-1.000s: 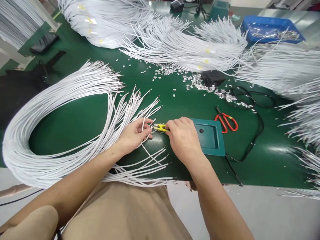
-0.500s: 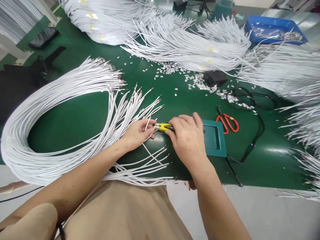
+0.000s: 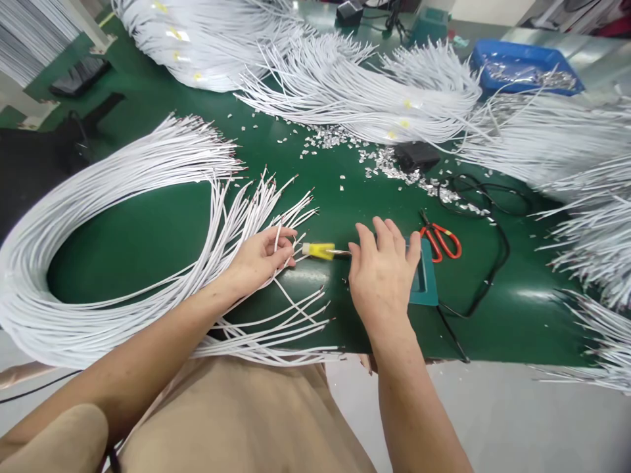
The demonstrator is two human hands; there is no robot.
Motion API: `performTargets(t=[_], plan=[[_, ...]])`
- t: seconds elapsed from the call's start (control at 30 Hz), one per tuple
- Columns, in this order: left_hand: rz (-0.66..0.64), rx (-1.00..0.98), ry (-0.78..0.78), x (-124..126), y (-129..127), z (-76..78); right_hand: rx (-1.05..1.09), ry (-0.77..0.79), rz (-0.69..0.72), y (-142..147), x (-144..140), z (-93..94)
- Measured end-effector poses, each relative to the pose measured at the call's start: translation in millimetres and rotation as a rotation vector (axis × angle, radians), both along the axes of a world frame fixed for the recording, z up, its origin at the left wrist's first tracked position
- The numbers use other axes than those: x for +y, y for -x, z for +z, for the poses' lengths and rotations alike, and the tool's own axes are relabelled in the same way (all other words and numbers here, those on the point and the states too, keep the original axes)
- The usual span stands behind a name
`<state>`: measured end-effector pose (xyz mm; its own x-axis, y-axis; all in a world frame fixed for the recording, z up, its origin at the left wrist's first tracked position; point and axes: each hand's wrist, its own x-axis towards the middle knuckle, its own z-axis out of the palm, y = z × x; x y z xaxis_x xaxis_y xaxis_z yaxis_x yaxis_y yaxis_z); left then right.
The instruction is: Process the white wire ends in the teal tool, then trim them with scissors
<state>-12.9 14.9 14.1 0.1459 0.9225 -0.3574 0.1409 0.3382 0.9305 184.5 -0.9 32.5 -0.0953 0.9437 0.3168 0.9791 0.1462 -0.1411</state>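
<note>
My left hand (image 3: 259,261) pinches the end of a thin white wire (image 3: 277,238) from the big looped bundle (image 3: 98,197) at the left. Its fingertips sit just left of a small yellow-tipped tool (image 3: 319,250) that lies on the green table (image 3: 162,236). My right hand (image 3: 384,276) hovers flat, fingers spread, over the teal box (image 3: 424,279), just right of the tool's metal shaft, and holds nothing. Loose wire ends (image 3: 296,315) fan out under and between both hands.
Red-handled scissors (image 3: 441,240) lie right of the teal box, beside a black cable (image 3: 493,263). Metal scraps (image 3: 389,164) litter the middle. More white wire bundles (image 3: 355,92) fill the back and right. A blue tray (image 3: 522,67) stands at the far right.
My right hand let go of the yellow tool and slid right over the teal box, fingers spreading. The tool now lies uncovered. My left hand kept its wire.
</note>
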Motion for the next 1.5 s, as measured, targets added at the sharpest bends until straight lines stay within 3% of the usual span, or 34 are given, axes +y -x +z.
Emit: performTargets(t=[0.07, 0.17, 0.23, 0.3, 0.47, 0.6, 0.67, 0.77, 0.9, 0.97, 1.03, 1.1, 1.2, 1.33, 1.5], plan=[[0.007, -0.019, -0.016, -1, 2, 4.3, 0.094, -0.001, 0.088, 11, -9, 4.2], [-0.030, -0.025, -0.037, -3, 6, 14.0, 0.246, 0.041, 0.398, 39, -30, 7.5], [-0.088, 0.018, -0.037, -5, 9, 21.1, 0.278, 0.051, 0.601, 60, -45, 6.2], [-0.151, 0.089, -0.053, -9, 12, 27.7, 0.256, 0.037, 0.688, 78, -57, 2.2], [-0.420, 0.270, -0.227, -22, 19, 43.4, 0.130, -0.017, 0.607, 105, -81, -13.2], [-0.664, 0.311, -0.132, -26, 31, 52.8, 0.046, 0.166, 0.485, 115, -96, -19.2], [-0.578, 0.386, -0.108, -22, 37, 51.5, 0.058, 0.228, 0.469, 116, -99, -18.6], [-0.343, 0.682, -0.225, -11, 40, 39.8, 0.085, 0.238, 0.545, 115, -99, -16.4], [-0.364, 1.162, -0.376, 4, 28, 19.7, 0.081, 0.258, 0.591, 114, -96, -15.1], [-0.369, 1.271, -0.400, 9, 22, 15.0, 0.099, 0.285, 0.602, 110, -94, -14.9], [-0.345, 1.211, -0.405, 11, 21, 15.5, 0.173, 0.304, 0.608, 104, -87, -14.1], [-0.272, 1.000, -0.386, 10, 25, 19.7, 0.317, 0.307, 0.562, 94, -75, -12.1], [-0.161, 0.649, -0.293, 4, 31, 27.3, 0.621, 0.256, 0.367, 77, -48, -6.6], [-0.116, 0.473, -0.259, -8, 30, 31.7, 0.950, 0.229, 0.122, 64, -17, -0.6], [-0.222, 0.336, -0.290, -17, 25, 30.4, 1.031, 0.345, 0.187, 63, -7, -2.3]])
